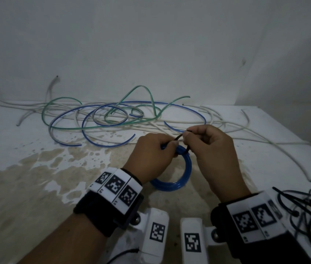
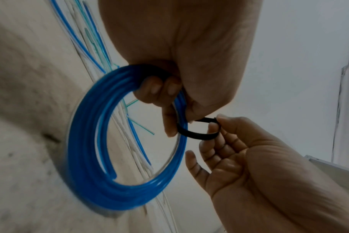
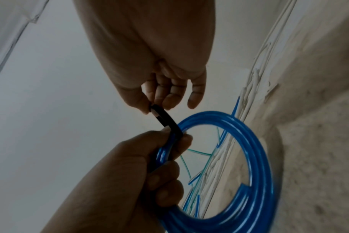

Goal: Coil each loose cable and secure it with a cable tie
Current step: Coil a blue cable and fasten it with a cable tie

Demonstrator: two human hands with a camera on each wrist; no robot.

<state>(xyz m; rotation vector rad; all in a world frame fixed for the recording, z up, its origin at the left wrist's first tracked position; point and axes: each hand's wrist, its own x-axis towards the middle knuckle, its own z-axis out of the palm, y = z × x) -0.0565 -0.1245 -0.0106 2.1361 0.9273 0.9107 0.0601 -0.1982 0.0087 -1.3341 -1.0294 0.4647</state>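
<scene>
My left hand (image 1: 150,155) has its grip curled round the blue cable coil (image 1: 186,168) at the top of the ring. The coil stands up on the counter (image 1: 27,178), near me and in the middle. A black cable tie (image 2: 197,134) loops round the coil just beside my left fingers (image 2: 157,89). My right hand (image 1: 213,149) pinches the tie between thumb and first finger, with the other fingers loosely bent. Both hands are close together, almost touching. Far behind them, loose cables (image 1: 112,119) in blue, green and white lie in a messy heap on the counter. On the near right I see a pile of spare black ties (image 1: 310,214).
</scene>
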